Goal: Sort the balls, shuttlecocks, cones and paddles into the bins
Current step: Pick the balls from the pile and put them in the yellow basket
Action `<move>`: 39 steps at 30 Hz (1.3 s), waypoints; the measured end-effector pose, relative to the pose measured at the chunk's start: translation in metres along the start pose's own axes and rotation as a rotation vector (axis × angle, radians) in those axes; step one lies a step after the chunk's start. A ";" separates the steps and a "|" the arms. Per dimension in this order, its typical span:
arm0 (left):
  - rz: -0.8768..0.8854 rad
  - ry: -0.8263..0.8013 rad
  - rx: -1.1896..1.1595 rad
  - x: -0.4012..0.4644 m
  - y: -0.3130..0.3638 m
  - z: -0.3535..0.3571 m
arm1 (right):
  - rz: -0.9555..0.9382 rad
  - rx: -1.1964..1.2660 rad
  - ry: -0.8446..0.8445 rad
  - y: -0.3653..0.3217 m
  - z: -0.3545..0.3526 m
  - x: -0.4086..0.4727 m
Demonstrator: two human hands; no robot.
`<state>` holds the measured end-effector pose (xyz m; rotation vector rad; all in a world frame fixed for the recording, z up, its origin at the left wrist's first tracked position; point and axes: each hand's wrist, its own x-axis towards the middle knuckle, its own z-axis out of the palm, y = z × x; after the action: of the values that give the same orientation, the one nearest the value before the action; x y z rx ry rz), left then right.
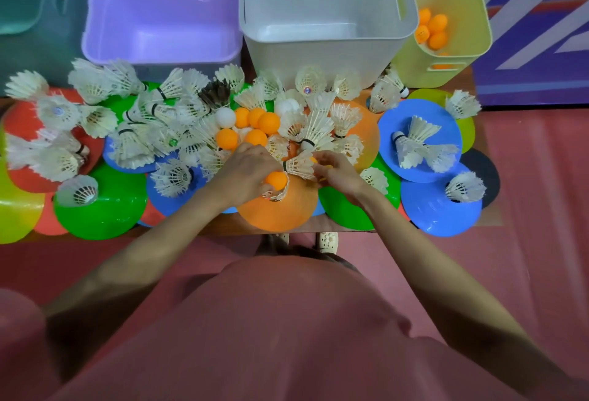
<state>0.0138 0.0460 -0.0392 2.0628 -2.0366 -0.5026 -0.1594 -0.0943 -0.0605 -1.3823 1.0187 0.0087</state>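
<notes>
Left hand [245, 171] is over the near orange cone [277, 209], fingers curled around an orange ball [276, 180]. Right hand [334, 171] sits just beside it, fingertips pinching the feathers of a shuttlecock [299, 166]; something orange shows under its fingers (can't tell what). Just past the hands: cluster of orange balls [255, 126] with a white ball [225, 117], shuttlecocks strewn over flat cones all across the counter [242, 230]. Far edge, left to right: purple bin [159, 50], white bin [328, 50], then green bin [459, 63] with orange balls inside.
</notes>
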 end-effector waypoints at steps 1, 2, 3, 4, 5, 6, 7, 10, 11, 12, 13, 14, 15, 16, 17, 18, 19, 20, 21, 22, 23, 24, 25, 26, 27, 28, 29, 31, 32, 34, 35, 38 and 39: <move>-0.006 0.003 -0.005 -0.001 0.001 0.000 | -0.020 -0.032 0.012 -0.001 -0.001 -0.001; -0.013 0.011 -0.010 -0.001 0.002 -0.001 | -0.051 -0.064 0.029 -0.002 -0.002 -0.001; -0.023 0.021 -0.018 -0.001 0.004 -0.003 | -0.086 -0.103 0.054 -0.003 -0.003 0.000; -0.034 0.029 -0.030 -0.002 0.005 -0.006 | -0.126 -0.147 0.084 -0.003 -0.003 0.001; -0.045 0.034 -0.041 -0.001 0.006 -0.009 | -0.166 -0.206 0.115 -0.004 -0.005 0.002; -0.053 0.038 -0.048 0.000 0.007 -0.013 | -0.203 -0.265 0.136 -0.004 -0.006 0.003; -0.058 0.041 -0.053 0.001 0.008 -0.017 | -0.230 -0.313 0.146 -0.004 -0.009 0.003; -0.052 0.068 -0.062 0.009 0.013 -0.029 | -0.267 -0.385 0.144 -0.004 -0.019 0.005; -0.060 0.081 -0.065 0.014 0.016 -0.033 | -0.275 -0.403 0.146 -0.004 -0.022 0.005; -0.073 0.092 -0.070 0.019 0.019 -0.036 | -0.285 -0.418 0.153 -0.004 -0.026 0.005; -0.087 0.100 -0.073 0.025 0.023 -0.039 | -0.291 -0.427 0.161 -0.004 -0.030 0.005; -0.100 0.106 -0.079 0.030 0.026 -0.041 | -0.296 -0.429 0.169 -0.004 -0.035 0.006; -0.113 0.108 -0.085 0.036 0.029 -0.043 | -0.301 -0.431 0.172 -0.005 -0.040 0.005; -0.122 0.112 -0.095 0.041 0.032 -0.045 | -0.311 -0.433 0.180 -0.005 -0.045 0.005; -0.129 0.119 -0.107 0.047 0.035 -0.046 | -0.326 -0.429 0.193 -0.007 -0.051 0.004; -0.132 0.133 -0.123 0.052 0.039 -0.047 | -0.342 -0.423 0.216 -0.008 -0.058 0.003; -0.132 0.152 -0.142 0.058 0.042 -0.048 | -0.353 -0.413 0.247 -0.010 -0.067 0.002; -0.132 0.173 -0.165 0.065 0.045 -0.049 | -0.361 -0.397 0.290 -0.011 -0.077 0.003; -0.134 0.193 -0.191 0.073 0.050 -0.052 | -0.363 -0.376 0.340 -0.012 -0.088 0.003; -0.136 0.209 -0.217 0.082 0.053 -0.054 | -0.357 -0.349 0.396 -0.013 -0.101 0.005; -0.136 0.221 -0.236 0.093 0.058 -0.056 | -0.349 -0.326 0.448 -0.016 -0.114 0.006; -0.130 0.235 -0.244 0.105 0.062 -0.058 | -0.332 -0.302 0.498 -0.017 -0.127 0.009; -0.123 0.248 -0.243 0.118 0.066 -0.060 | -0.313 -0.274 0.534 -0.020 -0.140 0.010; -0.118 0.262 -0.239 0.133 0.071 -0.062 | -0.295 -0.240 0.566 -0.021 -0.153 0.014; -0.120 0.274 -0.239 0.149 0.076 -0.064 | -0.285 -0.206 0.588 -0.023 -0.166 0.016; -0.126 0.281 -0.243 0.167 0.081 -0.067 | -0.280 -0.187 0.608 -0.026 -0.178 0.020; -0.130 0.288 -0.250 0.185 0.087 -0.070 | -0.283 -0.186 0.632 -0.028 -0.191 0.025; -0.131 0.305 -0.270 0.224 0.101 -0.077 | -0.296 -0.204 0.688 -0.035 -0.218 0.038; -0.126 0.321 -0.275 0.244 0.107 -0.080 | -0.304 -0.208 0.713 -0.039 -0.232 0.047; -0.107 0.350 -0.257 0.283 0.120 -0.085 | -0.317 -0.204 0.766 -0.056 -0.254 0.057; -0.098 0.355 -0.233 0.302 0.125 -0.087 | -0.324 -0.204 0.792 -0.069 -0.263 0.059; -0.108 0.329 -0.177 0.349 0.135 -0.087 | -0.325 -0.229 0.811 -0.091 -0.285 0.071; -0.122 0.317 -0.178 0.360 0.136 -0.086 | -0.316 -0.232 0.805 -0.095 -0.290 0.074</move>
<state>-0.0824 -0.3251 0.0547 2.0186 -1.6358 -0.3358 -0.2316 -0.3907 0.0130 -1.7970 1.4671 -0.7350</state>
